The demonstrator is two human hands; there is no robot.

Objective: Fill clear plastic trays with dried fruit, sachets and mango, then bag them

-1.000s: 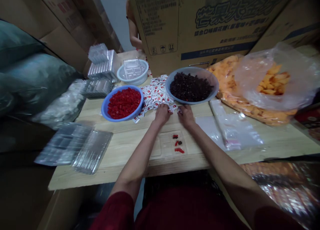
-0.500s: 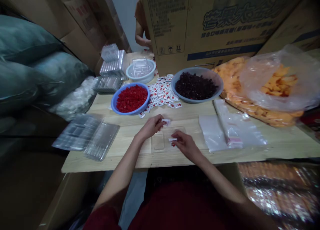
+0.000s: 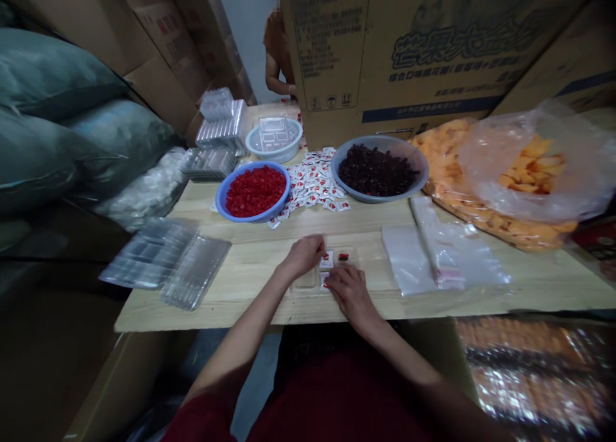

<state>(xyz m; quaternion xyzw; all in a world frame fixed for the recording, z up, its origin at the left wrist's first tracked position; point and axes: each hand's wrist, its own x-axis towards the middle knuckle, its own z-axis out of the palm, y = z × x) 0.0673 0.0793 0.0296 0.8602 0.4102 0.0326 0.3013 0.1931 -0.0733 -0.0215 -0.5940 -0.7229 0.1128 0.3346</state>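
A clear plastic tray (image 3: 305,282) with compartments lies on the table in front of me. My left hand (image 3: 306,255) pinches the edge of a small white sachet (image 3: 326,260) with a red print, in the tray's upper middle. Just below, my right hand (image 3: 353,293) has its fingertips on a second white sachet (image 3: 324,278), partly covered by the fingers. In the tray's upper right compartment sit red and dark pieces (image 3: 343,257). The left compartment shows nothing in it.
Beyond the tray are a bowl of red pieces (image 3: 255,192), a sachet pile (image 3: 312,179) and a bowl of dark pieces (image 3: 378,172). Stacked plastic trays (image 3: 195,272) lie left, clear bags (image 3: 437,256) right. A person (image 3: 278,57) stands behind the carton (image 3: 332,57).
Both hands have come down onto the tray with their sachets, which now lie flat in it. My left hand moved right and down; the red and dark pieces have come into sight.
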